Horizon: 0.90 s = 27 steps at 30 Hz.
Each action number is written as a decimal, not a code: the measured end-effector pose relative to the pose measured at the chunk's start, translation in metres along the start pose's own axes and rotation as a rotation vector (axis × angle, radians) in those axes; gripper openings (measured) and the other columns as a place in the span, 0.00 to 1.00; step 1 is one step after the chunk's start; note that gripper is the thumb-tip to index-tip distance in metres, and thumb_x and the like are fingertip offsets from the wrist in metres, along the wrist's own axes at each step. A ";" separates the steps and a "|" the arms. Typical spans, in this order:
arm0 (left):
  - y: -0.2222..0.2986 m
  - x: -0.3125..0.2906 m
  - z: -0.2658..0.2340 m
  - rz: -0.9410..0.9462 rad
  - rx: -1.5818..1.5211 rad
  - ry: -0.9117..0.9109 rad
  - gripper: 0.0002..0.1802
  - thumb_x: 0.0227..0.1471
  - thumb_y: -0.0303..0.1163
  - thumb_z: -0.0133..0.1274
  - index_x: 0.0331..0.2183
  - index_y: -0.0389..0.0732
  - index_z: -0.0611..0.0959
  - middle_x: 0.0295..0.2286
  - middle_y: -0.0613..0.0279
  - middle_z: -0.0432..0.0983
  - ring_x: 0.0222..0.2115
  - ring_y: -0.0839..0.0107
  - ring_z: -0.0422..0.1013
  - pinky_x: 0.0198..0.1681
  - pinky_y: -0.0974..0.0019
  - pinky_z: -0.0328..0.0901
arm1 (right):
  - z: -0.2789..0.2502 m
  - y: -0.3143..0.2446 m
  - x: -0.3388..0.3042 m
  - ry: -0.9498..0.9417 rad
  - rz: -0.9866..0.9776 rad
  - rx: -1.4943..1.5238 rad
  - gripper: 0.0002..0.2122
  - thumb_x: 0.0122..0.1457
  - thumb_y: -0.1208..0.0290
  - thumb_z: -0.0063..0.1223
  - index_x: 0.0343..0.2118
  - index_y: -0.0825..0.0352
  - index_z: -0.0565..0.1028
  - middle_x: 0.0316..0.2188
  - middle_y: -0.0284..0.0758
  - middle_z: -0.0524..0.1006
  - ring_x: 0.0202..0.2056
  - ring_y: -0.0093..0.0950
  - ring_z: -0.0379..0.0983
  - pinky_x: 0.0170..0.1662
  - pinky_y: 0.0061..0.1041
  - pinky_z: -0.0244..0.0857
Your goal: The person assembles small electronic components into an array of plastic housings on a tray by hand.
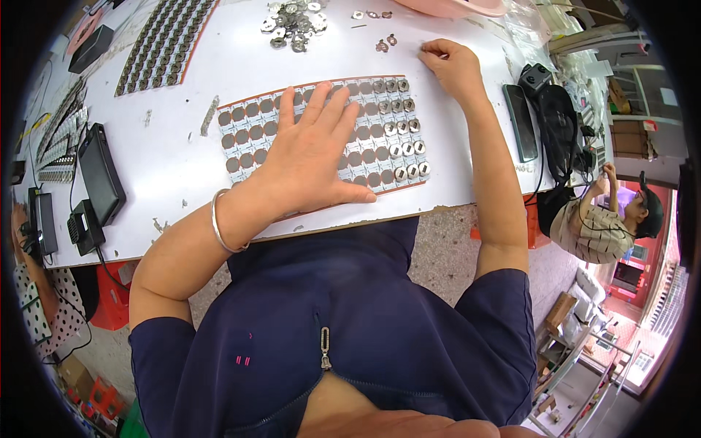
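Note:
A panel of small circuit boards [246, 136] lies at the table's front edge, with rows of dark round spots. Shiny metal pieces [404, 149] sit on the spots of its right-hand columns. My left hand [310, 142] rests flat on the panel's middle, fingers spread, hiding part of the rows. Beyond the panel's far right corner, my right hand [454, 69] is by the table top with thumb and fingertips pinched together. Whatever they may hold is too small to make out. A few loose metal pieces [385, 44] lie just left of it.
A heap of metal pieces [296, 23] lies at the back, beside a second filled panel [162, 47]. A pink basin [453, 6] stands at the far edge. A phone [520, 123] and black cables [556, 131] lie right, a black power bank [101, 174] left. Other people sit at both sides.

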<state>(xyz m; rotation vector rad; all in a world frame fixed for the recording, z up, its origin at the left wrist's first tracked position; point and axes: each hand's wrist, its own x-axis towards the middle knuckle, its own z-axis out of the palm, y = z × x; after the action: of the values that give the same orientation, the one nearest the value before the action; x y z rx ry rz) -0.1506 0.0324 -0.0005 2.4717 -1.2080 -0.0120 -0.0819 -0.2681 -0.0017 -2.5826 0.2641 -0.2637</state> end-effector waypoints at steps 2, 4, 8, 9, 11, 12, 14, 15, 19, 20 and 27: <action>0.000 -0.001 0.001 0.016 0.009 0.023 0.67 0.32 0.70 0.66 0.60 0.27 0.66 0.62 0.38 0.58 0.67 0.43 0.47 0.65 0.31 0.37 | -0.004 0.000 -0.002 -0.091 0.067 0.032 0.13 0.57 0.68 0.62 0.44 0.67 0.82 0.34 0.36 0.83 0.33 0.25 0.77 0.41 0.24 0.71; -0.001 0.000 0.001 0.011 0.004 0.025 0.67 0.32 0.69 0.66 0.60 0.27 0.66 0.62 0.38 0.58 0.67 0.43 0.47 0.65 0.31 0.37 | -0.008 0.001 -0.010 -0.059 0.025 0.043 0.12 0.58 0.69 0.59 0.43 0.67 0.82 0.31 0.34 0.83 0.31 0.24 0.77 0.40 0.23 0.71; -0.001 0.001 0.000 0.003 -0.011 0.025 0.66 0.31 0.68 0.68 0.59 0.27 0.67 0.62 0.38 0.58 0.67 0.43 0.47 0.65 0.31 0.37 | -0.020 0.010 -0.022 -0.106 0.076 0.211 0.11 0.60 0.71 0.56 0.43 0.67 0.82 0.31 0.34 0.82 0.31 0.21 0.76 0.38 0.21 0.70; -0.001 0.000 0.000 0.005 -0.014 0.021 0.66 0.31 0.68 0.68 0.59 0.27 0.67 0.62 0.38 0.58 0.67 0.43 0.47 0.65 0.31 0.37 | -0.024 0.008 -0.025 -0.102 0.124 0.238 0.10 0.61 0.71 0.55 0.43 0.67 0.82 0.31 0.33 0.82 0.31 0.21 0.76 0.38 0.21 0.70; -0.002 0.000 0.000 -0.009 -0.011 0.023 0.65 0.31 0.67 0.68 0.59 0.27 0.68 0.62 0.39 0.58 0.67 0.44 0.47 0.66 0.32 0.37 | -0.030 0.008 -0.029 -0.094 0.176 0.264 0.10 0.62 0.72 0.53 0.43 0.67 0.82 0.31 0.33 0.82 0.31 0.20 0.75 0.38 0.20 0.70; -0.001 0.001 0.000 -0.006 -0.013 0.021 0.65 0.31 0.67 0.68 0.59 0.27 0.68 0.62 0.39 0.58 0.67 0.44 0.47 0.66 0.32 0.37 | -0.033 0.009 -0.030 -0.097 0.181 0.226 0.10 0.62 0.71 0.54 0.43 0.67 0.82 0.31 0.33 0.82 0.31 0.20 0.75 0.37 0.20 0.70; -0.001 0.001 -0.001 -0.015 -0.003 0.011 0.65 0.31 0.67 0.68 0.59 0.28 0.68 0.62 0.40 0.59 0.67 0.44 0.47 0.66 0.32 0.37 | -0.034 0.012 -0.032 -0.098 0.190 0.187 0.11 0.62 0.70 0.54 0.42 0.67 0.82 0.31 0.33 0.82 0.30 0.21 0.75 0.37 0.20 0.70; -0.001 0.002 0.000 -0.012 -0.003 0.009 0.65 0.31 0.67 0.68 0.59 0.28 0.68 0.62 0.40 0.59 0.67 0.44 0.47 0.66 0.32 0.37 | -0.031 0.014 -0.031 -0.095 0.132 0.156 0.11 0.61 0.68 0.56 0.42 0.67 0.82 0.31 0.33 0.82 0.30 0.22 0.75 0.37 0.21 0.70; -0.002 0.001 0.001 -0.006 0.018 0.018 0.65 0.31 0.68 0.67 0.59 0.28 0.68 0.62 0.40 0.59 0.67 0.45 0.47 0.66 0.33 0.37 | -0.018 0.002 -0.028 -0.100 -0.022 0.002 0.12 0.59 0.64 0.62 0.40 0.67 0.82 0.26 0.25 0.78 0.28 0.15 0.69 0.30 0.15 0.63; -0.002 0.001 0.001 -0.005 0.026 0.018 0.65 0.31 0.68 0.67 0.59 0.28 0.68 0.62 0.40 0.59 0.67 0.45 0.47 0.66 0.33 0.37 | -0.017 0.001 -0.026 -0.102 -0.020 0.005 0.12 0.59 0.64 0.62 0.40 0.67 0.82 0.26 0.25 0.78 0.28 0.15 0.69 0.30 0.15 0.63; -0.002 0.000 0.003 0.012 -0.012 0.055 0.65 0.32 0.70 0.66 0.59 0.27 0.68 0.61 0.39 0.59 0.66 0.45 0.48 0.65 0.32 0.38 | -0.021 -0.012 -0.026 -0.149 0.078 0.018 0.12 0.55 0.65 0.66 0.37 0.67 0.83 0.28 0.30 0.80 0.30 0.19 0.74 0.32 0.19 0.67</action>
<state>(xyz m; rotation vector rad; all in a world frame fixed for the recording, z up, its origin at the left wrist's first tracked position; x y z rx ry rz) -0.1496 0.0326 -0.0035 2.4378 -1.1970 0.0514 -0.1102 -0.2616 0.0188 -2.5519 0.3058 -0.0450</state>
